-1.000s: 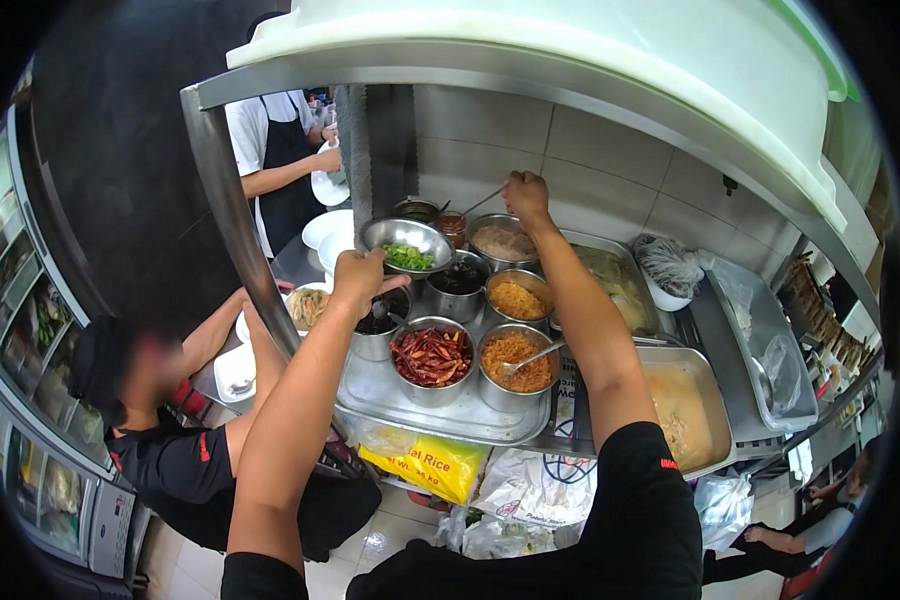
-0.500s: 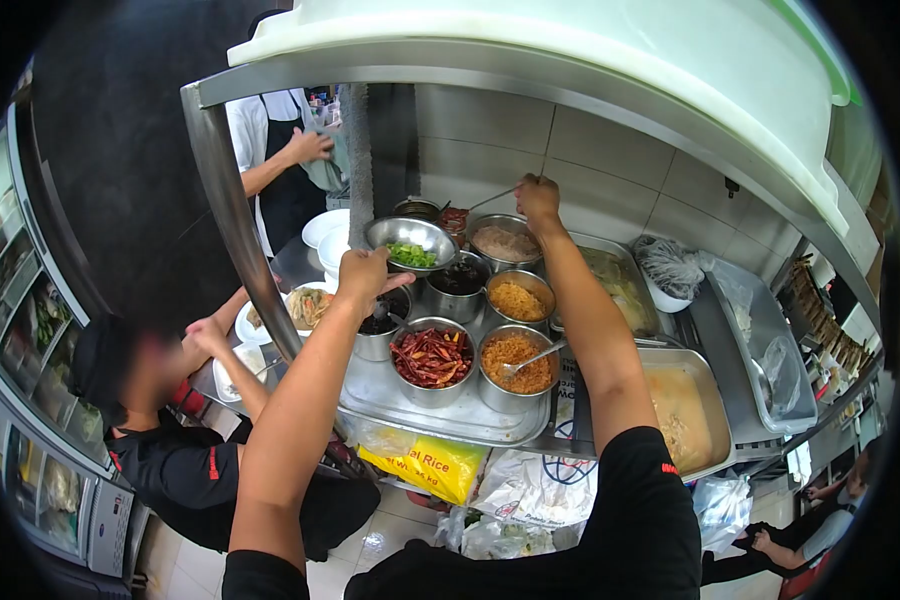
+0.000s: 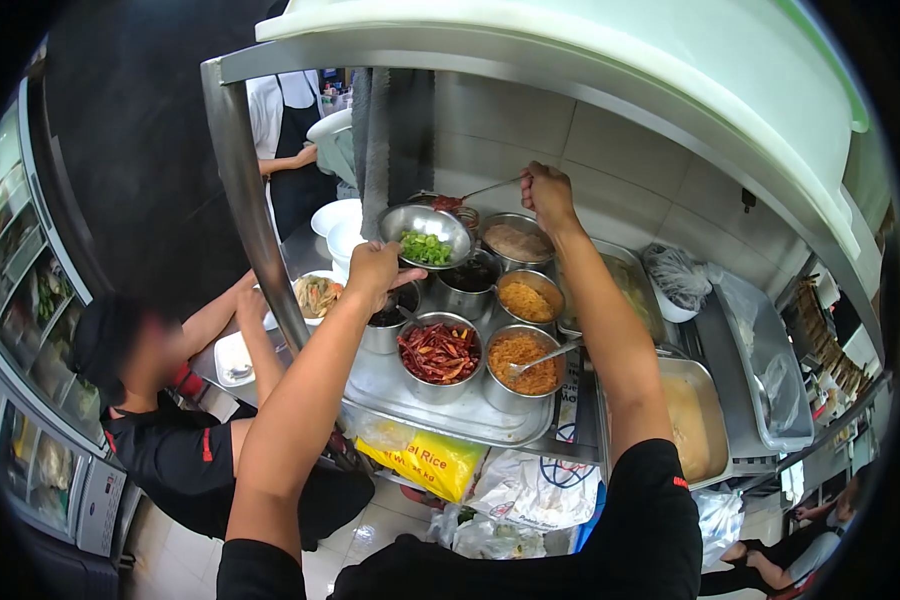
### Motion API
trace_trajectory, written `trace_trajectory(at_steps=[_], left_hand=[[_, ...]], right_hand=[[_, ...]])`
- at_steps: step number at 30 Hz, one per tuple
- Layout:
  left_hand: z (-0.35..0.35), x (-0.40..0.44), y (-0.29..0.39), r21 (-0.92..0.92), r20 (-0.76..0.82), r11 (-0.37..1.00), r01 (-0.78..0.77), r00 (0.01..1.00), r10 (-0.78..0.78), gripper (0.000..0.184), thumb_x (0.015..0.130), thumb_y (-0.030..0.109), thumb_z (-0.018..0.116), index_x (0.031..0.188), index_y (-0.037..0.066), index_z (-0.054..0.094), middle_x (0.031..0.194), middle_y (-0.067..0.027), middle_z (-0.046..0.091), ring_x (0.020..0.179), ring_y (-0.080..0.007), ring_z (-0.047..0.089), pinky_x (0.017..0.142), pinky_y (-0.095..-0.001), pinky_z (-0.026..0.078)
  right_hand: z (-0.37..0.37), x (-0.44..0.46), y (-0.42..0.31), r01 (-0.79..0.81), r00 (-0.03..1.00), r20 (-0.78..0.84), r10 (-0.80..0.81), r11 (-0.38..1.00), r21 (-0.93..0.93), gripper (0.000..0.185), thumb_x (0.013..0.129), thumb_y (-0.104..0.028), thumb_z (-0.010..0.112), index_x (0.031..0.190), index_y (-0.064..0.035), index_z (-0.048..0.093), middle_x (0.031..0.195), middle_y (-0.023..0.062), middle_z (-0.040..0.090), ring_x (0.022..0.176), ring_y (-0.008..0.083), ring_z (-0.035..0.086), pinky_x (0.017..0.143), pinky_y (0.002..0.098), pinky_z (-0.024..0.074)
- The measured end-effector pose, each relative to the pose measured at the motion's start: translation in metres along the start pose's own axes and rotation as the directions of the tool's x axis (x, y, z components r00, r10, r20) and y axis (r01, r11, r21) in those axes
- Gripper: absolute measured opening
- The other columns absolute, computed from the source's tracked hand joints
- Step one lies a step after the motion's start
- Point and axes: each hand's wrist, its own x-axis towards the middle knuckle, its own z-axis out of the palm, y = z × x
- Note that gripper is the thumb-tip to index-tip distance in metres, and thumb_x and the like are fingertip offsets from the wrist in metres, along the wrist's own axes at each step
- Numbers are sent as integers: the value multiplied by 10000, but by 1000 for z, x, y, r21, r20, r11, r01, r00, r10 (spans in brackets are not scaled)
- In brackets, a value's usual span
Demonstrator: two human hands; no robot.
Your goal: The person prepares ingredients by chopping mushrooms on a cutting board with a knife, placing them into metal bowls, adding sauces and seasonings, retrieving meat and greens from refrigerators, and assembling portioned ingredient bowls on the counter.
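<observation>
My left hand (image 3: 377, 272) grips the near left rim of a metal bowl (image 3: 449, 222), fingers stretched beneath it. Chopped green onions (image 3: 425, 247) lie in the bowl, which is held tilted over the containers. Up at the back, my right hand (image 3: 547, 193) is closed around the handle of a metal spoon (image 3: 490, 187). The spoon's far end carries a red, paste-like food (image 3: 447, 203) just above the bowl's far rim. Below the bowl stands a metal pot of dark food (image 3: 470, 273). Beside it is a pot of pale minced food (image 3: 516, 241).
Nearer stand a pot of dried red chilies (image 3: 438, 355) and a pot of orange crumbs (image 3: 522, 363) with a spoon. A metal frame post (image 3: 257, 210) rises at left. A co-worker (image 3: 175, 440) works beside me; another person (image 3: 300, 150) stands behind. Trays (image 3: 690, 420) lie right.
The spoon's end has come up out of the back container with red food on it, towards the bowl. My left hand still holds the bowl. The whole view has shifted slightly.
</observation>
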Motion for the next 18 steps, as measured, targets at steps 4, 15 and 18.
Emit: trace_trajectory(at_steps=[4, 15, 18], left_hand=[[-5, -18, 8, -18, 19, 1000, -20, 1000, 20, 186, 904, 36, 464, 926, -147, 438, 883, -233, 562, 695, -357, 675, 590, -295, 619], [-11, -44, 18, 5, -9, 1000, -8, 1000, 8, 201, 913, 36, 457, 938, -163, 451, 905, -258, 597, 718, -348, 680, 613, -293, 618], [-14, -45, 16, 7, 2, 1000, -19, 1000, 19, 213, 913, 35, 452, 952, -174, 448, 903, -258, 600, 720, -347, 681, 615, -292, 616]], right_hand=[[19, -21, -7, 65, 992, 115, -58, 996, -59, 225, 932, -193, 485, 830, -10, 565, 645, 36, 515, 486, 111, 442, 424, 262, 371], [46, -58, -18, 201, 970, 197, -145, 933, -300, 278, 942, -250, 497, 831, -23, 612, 605, 31, 561, 474, 90, 483, 442, 264, 392], [47, -63, -19, 205, 968, 208, -141, 922, -329, 278, 953, -265, 499, 857, -29, 611, 620, 21, 542, 485, 79, 464, 437, 245, 375]])
